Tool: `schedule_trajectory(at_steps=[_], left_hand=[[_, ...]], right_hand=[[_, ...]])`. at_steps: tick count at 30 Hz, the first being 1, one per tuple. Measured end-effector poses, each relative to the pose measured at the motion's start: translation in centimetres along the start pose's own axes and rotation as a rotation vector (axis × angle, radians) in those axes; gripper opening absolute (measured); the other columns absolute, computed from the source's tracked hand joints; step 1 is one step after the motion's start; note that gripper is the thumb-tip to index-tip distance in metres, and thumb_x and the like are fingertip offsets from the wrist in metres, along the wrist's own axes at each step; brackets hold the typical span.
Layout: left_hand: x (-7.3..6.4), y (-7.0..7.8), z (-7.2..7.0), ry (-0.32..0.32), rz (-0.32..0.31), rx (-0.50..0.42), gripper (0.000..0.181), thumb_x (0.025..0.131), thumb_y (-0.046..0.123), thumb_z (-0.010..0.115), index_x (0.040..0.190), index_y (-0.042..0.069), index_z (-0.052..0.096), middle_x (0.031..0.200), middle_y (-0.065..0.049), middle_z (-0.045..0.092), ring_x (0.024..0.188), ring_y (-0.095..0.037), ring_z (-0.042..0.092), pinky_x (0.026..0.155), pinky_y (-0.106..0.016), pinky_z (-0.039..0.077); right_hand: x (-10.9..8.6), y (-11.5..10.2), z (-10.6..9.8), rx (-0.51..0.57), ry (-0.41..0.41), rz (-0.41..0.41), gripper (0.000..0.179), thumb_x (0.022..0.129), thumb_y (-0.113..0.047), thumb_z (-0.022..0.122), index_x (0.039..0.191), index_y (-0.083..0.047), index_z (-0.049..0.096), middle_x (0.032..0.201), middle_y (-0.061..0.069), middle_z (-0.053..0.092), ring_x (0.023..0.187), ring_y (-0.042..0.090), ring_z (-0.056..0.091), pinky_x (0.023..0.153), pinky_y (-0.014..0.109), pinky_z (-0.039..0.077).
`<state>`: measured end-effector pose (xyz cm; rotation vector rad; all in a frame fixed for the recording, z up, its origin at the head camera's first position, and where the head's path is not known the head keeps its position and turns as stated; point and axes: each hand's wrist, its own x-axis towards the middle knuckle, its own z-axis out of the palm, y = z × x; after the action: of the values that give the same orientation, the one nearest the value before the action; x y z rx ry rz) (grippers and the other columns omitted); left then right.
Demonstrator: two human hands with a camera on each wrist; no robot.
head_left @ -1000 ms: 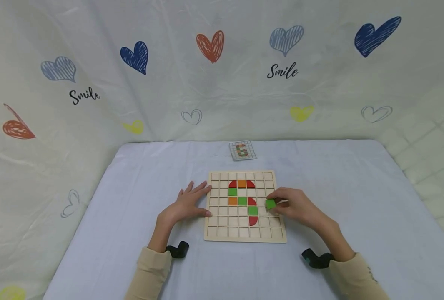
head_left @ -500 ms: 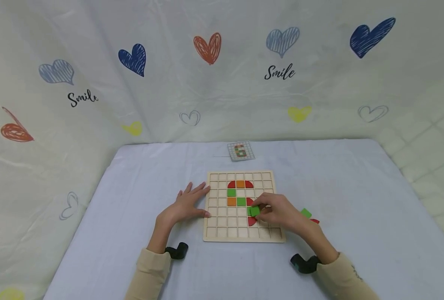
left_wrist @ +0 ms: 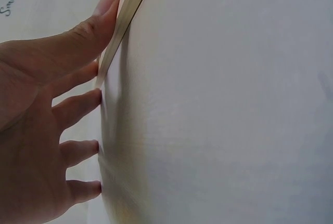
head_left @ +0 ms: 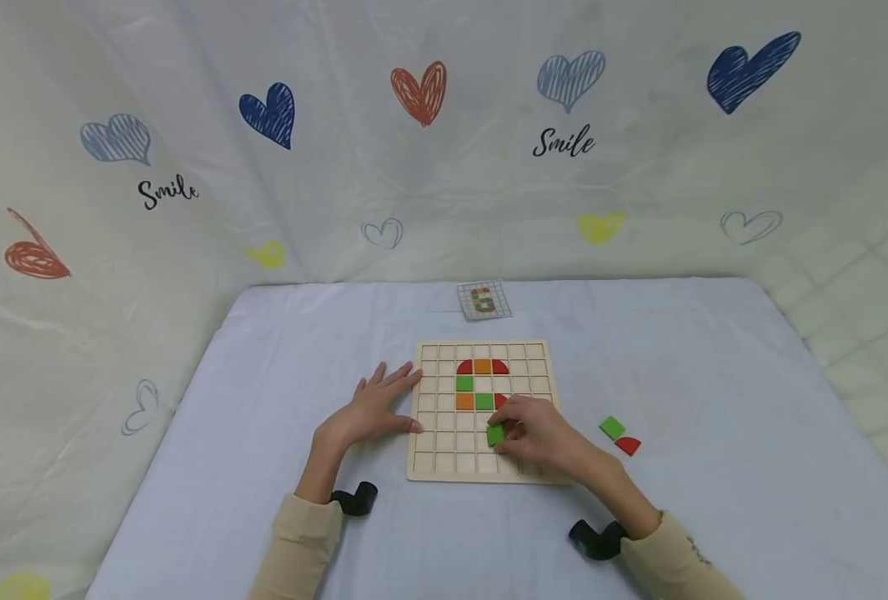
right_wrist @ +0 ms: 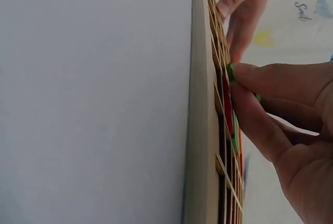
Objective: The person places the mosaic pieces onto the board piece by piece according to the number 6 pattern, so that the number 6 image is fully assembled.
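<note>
A wooden grid board [head_left: 444,469] lies mid-table, several green, orange and red tiles set in its squares. My right hand [head_left: 537,432] pinches a green square tile [head_left: 494,434] between thumb and fingers, low over the lower middle squares; in the right wrist view the tile [right_wrist: 230,71] shows at the fingertips. That hand covers part of the tile pattern in the head view, while a red tile [right_wrist: 227,104] shows beneath it from the wrist. My left hand [head_left: 372,408] rests with spread, straight fingers at the board's left edge, its thumb [left_wrist: 106,5] touching the edge.
To the board's right, a loose green tile [head_left: 612,428] and a red quarter-round tile [head_left: 628,446] lie on the white tablecloth [head_left: 714,400]. Behind the board is a small card [head_left: 484,301] with a coloured figure on a grid. A cloth wall with printed hearts stands behind.
My right hand has carried the green tile leftward from the board's right side to its lower middle. The loose green and red tiles are now uncovered. My left hand stays put.
</note>
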<state>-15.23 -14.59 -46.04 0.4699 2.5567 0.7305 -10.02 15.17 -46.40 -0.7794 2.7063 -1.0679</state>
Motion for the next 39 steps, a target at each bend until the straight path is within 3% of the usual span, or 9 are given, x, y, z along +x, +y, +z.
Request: schedule_trajectory(at_steps=[10,26,32,39], left_hand=[[0.1,0.1,-0.2,-0.003,0.01,0.012,0.089,0.088,0.037,0.081,0.162,0.02,0.035,0.172,-0.002,0.021,0.16,-0.04,-0.002,0.124,-0.068,0.0],[0.2,0.2,0.1,-0.003,-0.009,0.007,0.09,0.087,0.037,0.082,0.162,0.021,0.035,0.173,-0.002,0.02,0.16,-0.039,-0.003,0.125,-0.066,-0.001],[0.1,0.3,0.0,-0.001,-0.004,0.004,0.089,0.087,0.036,0.082,0.162,0.021,0.036,0.172,-0.002,0.021,0.16,-0.04,-0.002,0.125,-0.067,0.0],[-0.1,0.1,0.1,0.004,-0.006,-0.005,0.09,0.087,0.036,0.082,0.162,0.021,0.035,0.172,-0.001,0.021,0.16,-0.039,-0.002,0.125,-0.067,0.0]], right_hand=[[-0.1,-0.7,0.9,0.002,-0.008,0.054,0.024,0.082,-0.005,0.085,0.104,-0.007,0.077,0.09,-0.002,0.062,0.078,0.01,0.054,0.065,0.018,0.049],[-0.5,-0.9,0.8,-0.024,-0.002,-0.026,0.025,0.082,-0.003,0.084,0.105,-0.005,0.075,0.089,0.0,0.062,0.078,0.01,0.055,0.067,0.018,0.051],[-0.8,-0.6,-0.1,-0.017,-0.014,-0.013,0.024,0.084,-0.005,0.083,0.108,-0.007,0.076,0.094,0.0,0.067,0.082,0.013,0.057,0.069,0.019,0.052],[-1.2,0.1,-2.5,-0.004,-0.031,-0.015,0.026,0.085,-0.005,0.083,0.11,-0.005,0.075,0.098,0.002,0.071,0.082,0.015,0.062,0.069,0.021,0.055]])
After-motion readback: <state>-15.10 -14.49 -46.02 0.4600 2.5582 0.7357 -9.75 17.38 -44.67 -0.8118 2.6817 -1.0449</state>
